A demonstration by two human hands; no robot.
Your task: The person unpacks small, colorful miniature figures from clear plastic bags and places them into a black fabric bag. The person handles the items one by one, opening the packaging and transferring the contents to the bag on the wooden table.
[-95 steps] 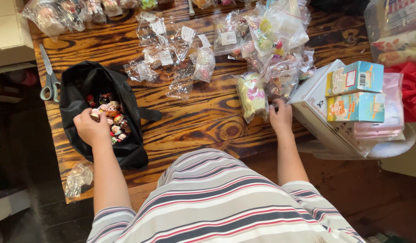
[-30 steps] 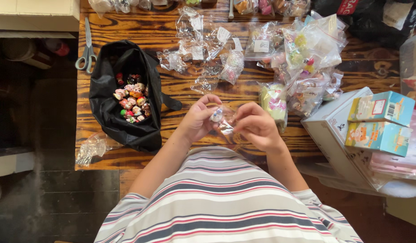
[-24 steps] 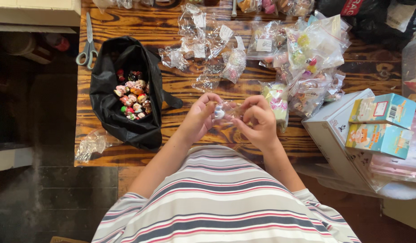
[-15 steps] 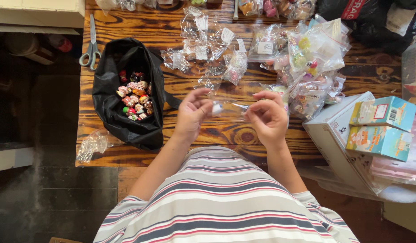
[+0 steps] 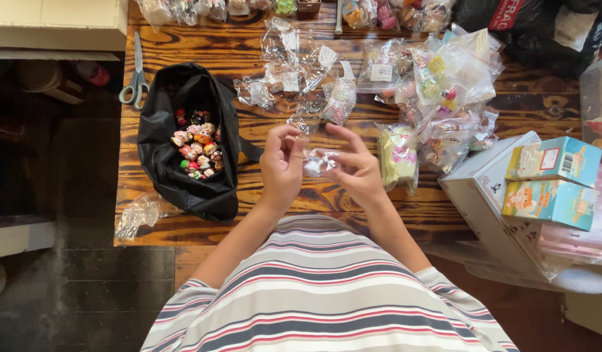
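Head view: both hands pinch one small clear packet over the desk's near edge
Left hand [image 5: 281, 163] and right hand [image 5: 356, 171], fingers curled shut, hold the small clear packet [image 5: 316, 163] midair; judged risk: thin film slips or tears, spilling its contents off the desk [image 5: 262, 58] edge

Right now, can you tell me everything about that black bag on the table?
The black bag lies on the wooden table, left of the left hand. It looks like soft, dull cloth, crumpled and slumped flat, with its mouth spread wide open toward the camera. A strap runs from its right side toward the hands. Inside sits a heap of small colourful toy figures. Scissors lie just beyond its top left edge. Neither hand touches it.
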